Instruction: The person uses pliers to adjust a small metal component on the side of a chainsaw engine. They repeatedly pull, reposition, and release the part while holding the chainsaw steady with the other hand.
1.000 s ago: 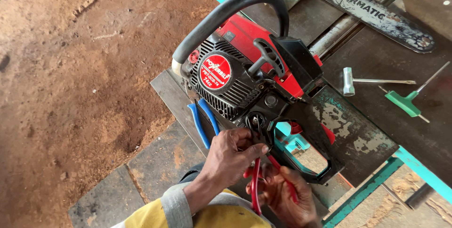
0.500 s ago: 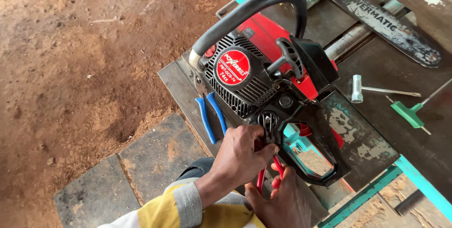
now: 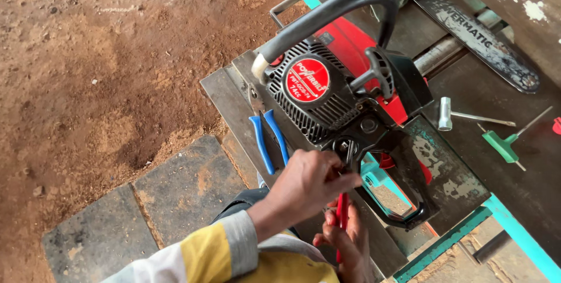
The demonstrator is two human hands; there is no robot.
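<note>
Compared with the earlier frames, the chainsaw [image 3: 345, 102] sat higher and further right in the head view, and the left hand [image 3: 310, 186] had closed up against its rear housing. That hand's fingers were curled together over a small metal fitting [image 3: 346, 150] just below the round red label on the black starter cover. Whether they pinched the fitting or only pressed on it could not be told.

The right hand [image 3: 345, 248] lay below the chainsaw's rear handle, fingers wrapped round the red-handled pliers [image 3: 342, 219], whose jaws pointed up toward the same fitting. The chainsaw rested on the dark metal counter [image 3: 526, 183], bar pointing away toward the upper right.

For a clean result, the fitting would best be steadied with the left fingers while the pliers gripped squarely, and force applied slowly so the jaws did not slip onto the plastic housing.

Blue-handled pliers [image 3: 269, 140] lay just left of the chainsaw. A socket wrench [image 3: 447, 113] and a green T-handle key [image 3: 502, 143] lay to its right.

The pliers' jaws were hidden behind the left hand. The right hand was partly cut off by the lower frame edge. The exact type of fitting was too small to identify.
</note>
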